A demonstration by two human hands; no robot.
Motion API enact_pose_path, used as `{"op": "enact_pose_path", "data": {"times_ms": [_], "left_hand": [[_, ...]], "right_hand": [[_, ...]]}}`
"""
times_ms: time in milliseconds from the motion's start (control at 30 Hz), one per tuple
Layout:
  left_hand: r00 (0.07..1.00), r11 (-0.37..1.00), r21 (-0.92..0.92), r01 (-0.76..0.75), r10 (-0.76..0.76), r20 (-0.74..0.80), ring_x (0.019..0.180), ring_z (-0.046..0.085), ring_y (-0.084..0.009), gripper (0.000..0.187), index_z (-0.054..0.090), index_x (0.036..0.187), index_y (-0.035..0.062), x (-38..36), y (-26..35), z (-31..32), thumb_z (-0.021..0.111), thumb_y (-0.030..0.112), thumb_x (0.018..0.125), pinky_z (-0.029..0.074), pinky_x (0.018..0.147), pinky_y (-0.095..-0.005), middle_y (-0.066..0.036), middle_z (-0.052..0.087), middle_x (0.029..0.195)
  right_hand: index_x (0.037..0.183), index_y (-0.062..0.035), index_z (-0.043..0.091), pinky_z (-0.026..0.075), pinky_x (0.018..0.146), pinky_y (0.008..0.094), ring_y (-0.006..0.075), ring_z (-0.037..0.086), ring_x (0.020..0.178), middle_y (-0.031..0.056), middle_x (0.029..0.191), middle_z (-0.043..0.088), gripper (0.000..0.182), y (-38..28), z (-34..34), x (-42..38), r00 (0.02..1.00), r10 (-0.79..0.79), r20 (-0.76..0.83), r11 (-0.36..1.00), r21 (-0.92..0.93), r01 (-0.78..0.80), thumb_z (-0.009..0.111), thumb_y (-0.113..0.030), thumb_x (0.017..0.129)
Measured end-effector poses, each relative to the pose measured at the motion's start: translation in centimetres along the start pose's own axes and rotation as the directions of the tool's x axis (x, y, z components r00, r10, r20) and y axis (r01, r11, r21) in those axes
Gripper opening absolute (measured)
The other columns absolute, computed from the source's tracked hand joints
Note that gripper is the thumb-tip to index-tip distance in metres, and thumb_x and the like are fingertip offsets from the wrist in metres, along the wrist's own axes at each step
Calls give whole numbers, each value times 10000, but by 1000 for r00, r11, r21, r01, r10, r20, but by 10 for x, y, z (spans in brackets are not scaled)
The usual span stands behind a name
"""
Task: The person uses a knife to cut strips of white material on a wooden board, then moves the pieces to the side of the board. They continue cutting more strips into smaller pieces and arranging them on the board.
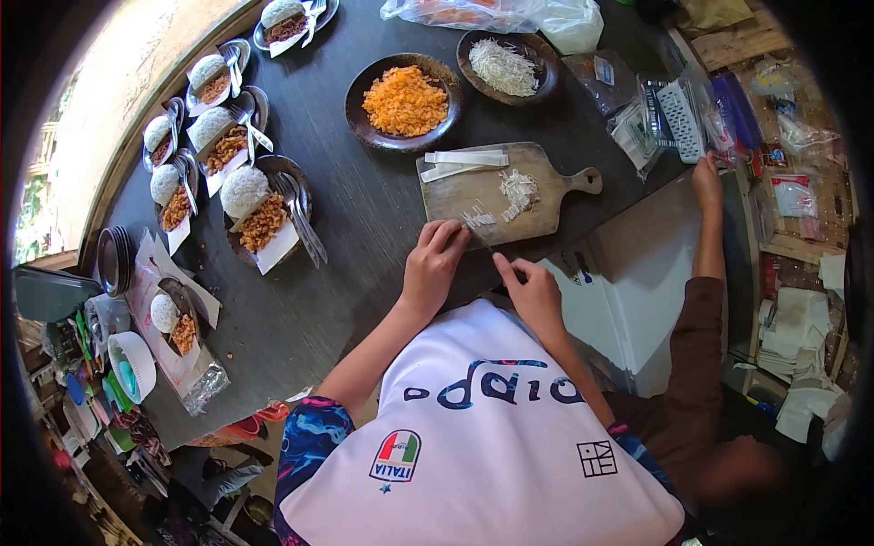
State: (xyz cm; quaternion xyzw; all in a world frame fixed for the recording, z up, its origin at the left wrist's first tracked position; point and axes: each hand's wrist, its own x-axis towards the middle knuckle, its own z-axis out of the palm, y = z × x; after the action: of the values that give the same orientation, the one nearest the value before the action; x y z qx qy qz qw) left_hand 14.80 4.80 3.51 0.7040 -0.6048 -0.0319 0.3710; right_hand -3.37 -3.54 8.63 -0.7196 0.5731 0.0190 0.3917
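Note:
On the wooden cutting board lie two white strips, a heap of fine white shreds and short cut pieces. My left hand is at the board's near left edge, fingers curled and pressed together beside the cut pieces; whatever is under its fingertips is hidden. My right hand is closed just right of it, at the near edge. A thin dark knife blade reaches from its fingers toward the left fingertips; the handle is covered by the hand.
Behind the board stand bowls of orange shreds and white shreds. Several plates with rice mounds line the left side. Stacked dark plates stand far left. At right, another person's hand touches a white grater.

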Motion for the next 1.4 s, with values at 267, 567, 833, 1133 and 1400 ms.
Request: {"op": "enact_pose_path", "data": {"times_ms": [267, 567, 833, 1133, 1400], "left_hand": [[998, 997, -45, 55, -56, -25, 1092, 658, -310, 301, 763, 1138, 32, 1, 7, -1, 745, -4, 840, 577, 901, -409, -91, 676, 1149], [1000, 1000, -15, 23, -23, 0, 1134, 646, -300, 290, 736, 1143, 9, 0, 4, -1, 712, 11, 853, 580, 925, -391, -93, 659, 1164], [1000, 1000, -16, 17, -17, -11, 1119, 652, -297, 297, 734, 1144, 0, 3, 6, -4, 721, -3, 847, 583, 909, -395, -86, 661, 1158], [999, 999, -28, 34, -35, -26, 1112, 655, -305, 295, 739, 1135, 1, -1, 5, -3, 725, -11, 840, 582, 904, -400, -90, 662, 1156], [999, 999, -29, 26, -27, -25, 1109, 659, -310, 307, 732, 1156, 14, 1, 5, -4, 719, 2, 849, 585, 901, -403, -89, 664, 1169]], "right_hand": [[901, -54, 776, 551, 750, 486, 436, 724, 858, 209, 859, 746, 636, 3, 2, 2, 1000, 6, -14, 1000, 29, -6, 618, -665, 977], [824, -18, 741, 500, 666, 416, 353, 670, 693, 168, 732, 691, 591, 6, 4, 3, 998, -18, -66, 999, 46, 21, 669, -581, 991], [855, -25, 745, 517, 694, 455, 396, 683, 754, 189, 769, 701, 621, 10, 1, -5, 997, -29, -79, 1000, 3, 29, 639, -623, 986], [887, -33, 758, 527, 698, 451, 416, 691, 770, 191, 770, 705, 621, 13, 3, -6, 997, -50, -66, 999, 0, 50, 628, -632, 990], [848, -21, 743, 509, 681, 437, 389, 679, 729, 182, 743, 690, 599, 11, 4, -7, 994, -49, -97, 998, 22, 51, 653, -595, 992]]}}
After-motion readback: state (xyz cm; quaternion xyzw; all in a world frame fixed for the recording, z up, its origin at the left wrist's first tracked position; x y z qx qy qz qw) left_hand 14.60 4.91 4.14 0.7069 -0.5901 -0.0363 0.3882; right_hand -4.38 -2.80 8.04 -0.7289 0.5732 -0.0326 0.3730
